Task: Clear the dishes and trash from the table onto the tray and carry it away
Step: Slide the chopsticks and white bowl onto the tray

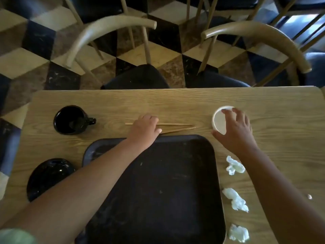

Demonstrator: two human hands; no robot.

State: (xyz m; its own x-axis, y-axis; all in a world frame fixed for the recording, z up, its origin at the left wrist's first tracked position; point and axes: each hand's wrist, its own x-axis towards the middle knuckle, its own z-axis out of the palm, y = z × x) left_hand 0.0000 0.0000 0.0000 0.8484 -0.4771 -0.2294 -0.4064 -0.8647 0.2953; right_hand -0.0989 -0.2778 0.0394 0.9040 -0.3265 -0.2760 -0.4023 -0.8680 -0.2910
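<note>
Checkered floor (pixel 35 50) in dark and pale tiles runs behind a wood table (pixel 175 103), with two chairs (pixel 112 27) pulled up at its far edge.

A black tray (pixel 158 182) lies on the near middle of the table, with nothing on it but the left forearm crossing above it. Just past the tray's far rim lie the chopsticks (pixel 177 124), flat on the wood and pointing left to right, their right ends a little apart. The left hand (pixel 145 128) is on top of them, fingers curled down round the pair and the thumb against the nearer stick.

Off the tray's far right corner stands a white cup (pixel 219 120) on the table. The right hand (pixel 235 131) grips it from the right, fingers hooked over the far rim and the thumb on the near side (the cup looks tipped toward the left, though blur makes that hard to judge).

A black mug (pixel 70 119) stands at far left, handle to the right. Nearer, left of the tray, sits a black plate (pixel 49 175), partly hidden by the left arm. Three crumpled napkins (pixel 236 199) lie in a row along the tray's right side, none of them on it.
</note>
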